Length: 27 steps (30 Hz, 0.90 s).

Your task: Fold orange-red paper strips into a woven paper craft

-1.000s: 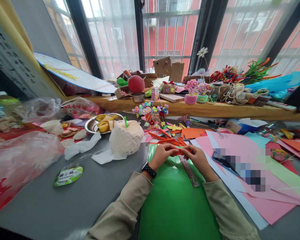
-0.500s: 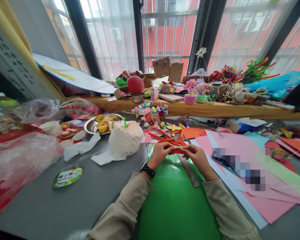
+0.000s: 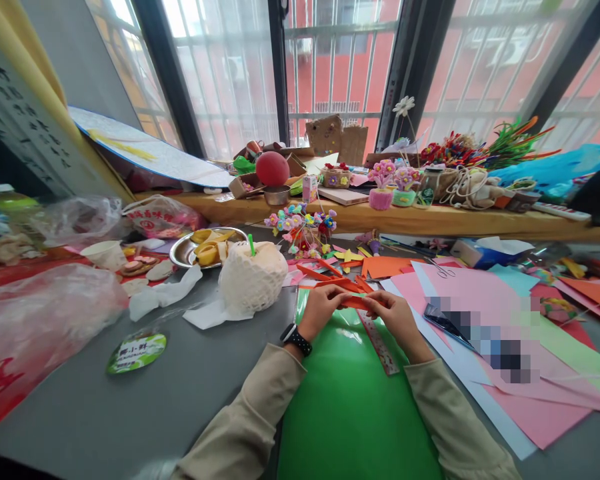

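- The left hand [image 3: 324, 308] and the right hand [image 3: 397, 317] meet over the far edge of a glossy green plastic sheet [image 3: 350, 407] lying on the grey counter [image 3: 130, 413]
- Between them runs a narrow orange paper strip [image 3: 359, 302], its long axis roughly level from left to right, held just above the sheet
- Left fingers are pinched together on the strip's left end; right fingers are pinched on its right end, so each hand sits at one end and neither is nearer than the other
- A patterned flat ruler [image 3: 379, 343] lies on the sheet below the right hand, running away from the person at a slant
- More cut orange paper strips [image 3: 330, 277] lie just beyond the hands
- A round fruit in white foam netting [image 3: 253, 277] stands to the left, well apart from the left hand
- Pink paper sheets [image 3: 460, 287] spread out to the right
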### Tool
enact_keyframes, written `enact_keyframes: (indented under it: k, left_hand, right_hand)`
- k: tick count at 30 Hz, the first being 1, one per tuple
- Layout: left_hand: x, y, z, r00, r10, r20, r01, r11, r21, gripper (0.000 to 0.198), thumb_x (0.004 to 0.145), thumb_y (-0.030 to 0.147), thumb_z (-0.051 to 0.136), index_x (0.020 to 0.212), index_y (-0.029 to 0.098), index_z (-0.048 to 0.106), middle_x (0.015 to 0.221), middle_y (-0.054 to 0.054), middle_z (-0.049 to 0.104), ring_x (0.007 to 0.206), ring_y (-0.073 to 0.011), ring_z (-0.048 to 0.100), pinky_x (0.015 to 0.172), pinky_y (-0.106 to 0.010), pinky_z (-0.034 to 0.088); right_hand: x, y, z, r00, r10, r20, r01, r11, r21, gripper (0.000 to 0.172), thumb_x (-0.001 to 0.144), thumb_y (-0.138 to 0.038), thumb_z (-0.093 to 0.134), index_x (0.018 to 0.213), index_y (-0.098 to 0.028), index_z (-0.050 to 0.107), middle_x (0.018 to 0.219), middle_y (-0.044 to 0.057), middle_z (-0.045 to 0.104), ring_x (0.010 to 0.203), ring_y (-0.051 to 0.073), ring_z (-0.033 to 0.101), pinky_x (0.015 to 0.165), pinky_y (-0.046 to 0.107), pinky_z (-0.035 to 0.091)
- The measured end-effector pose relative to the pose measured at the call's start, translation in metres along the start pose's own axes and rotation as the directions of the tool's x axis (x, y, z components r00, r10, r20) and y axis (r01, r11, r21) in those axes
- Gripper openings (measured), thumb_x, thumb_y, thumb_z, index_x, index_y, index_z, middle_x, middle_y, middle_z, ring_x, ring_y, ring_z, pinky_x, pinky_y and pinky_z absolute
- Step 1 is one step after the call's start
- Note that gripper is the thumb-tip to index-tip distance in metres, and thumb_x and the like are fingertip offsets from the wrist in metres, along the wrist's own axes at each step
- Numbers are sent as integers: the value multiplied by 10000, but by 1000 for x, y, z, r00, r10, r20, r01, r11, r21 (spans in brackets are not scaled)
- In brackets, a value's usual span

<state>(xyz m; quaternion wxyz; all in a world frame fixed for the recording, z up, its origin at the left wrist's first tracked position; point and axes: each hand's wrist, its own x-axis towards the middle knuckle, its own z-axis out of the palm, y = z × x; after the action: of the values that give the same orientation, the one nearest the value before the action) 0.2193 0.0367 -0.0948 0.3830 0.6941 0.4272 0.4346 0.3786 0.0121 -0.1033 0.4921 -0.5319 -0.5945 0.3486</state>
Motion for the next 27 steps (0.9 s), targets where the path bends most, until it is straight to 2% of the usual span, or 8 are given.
enact_keyframes:
  k: [7, 12, 15, 17, 19, 21, 27]
  left_hand:
    - [0, 2, -1, 996, 33, -83, -29, 998, 54, 229, 668, 324, 481, 652, 130, 601, 526, -9, 566, 488, -88, 509, 486, -183, 389]
    - [3, 0, -1, 995, -72, -70, 65, 993, -98, 249, 641, 349, 518, 669, 117, 603, 533, -9, 563, 487, -90, 516, 486, -190, 411]
    - [5, -2, 0, 989, -148, -8, 139, 947, -290, 282, 626, 363, 541, 738, 110, 592, 656, -29, 591, 538, -91, 537, 525, -206, 445]
    - [5, -2, 0, 978, -185, 98, 208, 898, -387, 304, 594, 347, 582, 778, 106, 584, 729, -45, 601, 584, -98, 555, 568, -218, 459]
    - [3, -1, 0, 952, -208, 224, 289, 851, -438, 325, 559, 321, 622, 790, 96, 581, 729, -56, 609, 609, -109, 571, 608, -234, 462]
    - [2, 1, 0, 925, -229, 304, 354, 809, -468, 333, 541, 298, 641, 795, 91, 580, 704, -59, 618, 623, -122, 584, 642, -253, 461]
    - [2, 0, -2, 898, -309, 314, 435, 737, -517, 278, 538, 228, 656, 772, 100, 580, 637, -41, 628, 617, -132, 597, 673, -271, 461]
  right_hand:
    - [0, -1, 1, 1000, 20, 11, -21, 999, 44, 258, 619, -383, 561, 681, -134, 576, 467, -11, 545, 412, 100, 508, 435, 203, 402]
    - [1, 1, 1, 999, 42, 4, -42, 996, 75, 263, 615, -386, 567, 683, -132, 573, 466, -12, 545, 414, 97, 508, 435, 199, 406]
    - [1, 2, 0, 998, 58, -17, -56, 994, 98, 270, 612, -392, 569, 683, -131, 569, 475, -11, 545, 418, 95, 508, 433, 198, 405]
    - [1, 1, 0, 999, 52, -12, -51, 993, 107, 276, 614, -396, 567, 689, -131, 569, 488, -7, 550, 424, 96, 508, 441, 204, 410]
    - [0, -1, 1, 1000, 26, 5, -26, 995, 100, 279, 620, -401, 560, 694, -132, 572, 510, -2, 559, 442, 100, 513, 459, 213, 418]
    - [-1, -3, 1, 1000, -5, 16, 3, 996, 89, 280, 624, -405, 554, 698, -135, 576, 526, 1, 565, 463, 106, 521, 478, 222, 424]
    - [-1, -7, 0, 998, -29, 60, 23, 995, 96, 282, 628, -372, 556, 797, -150, 596, 680, 21, 611, 513, 106, 542, 522, 233, 442]
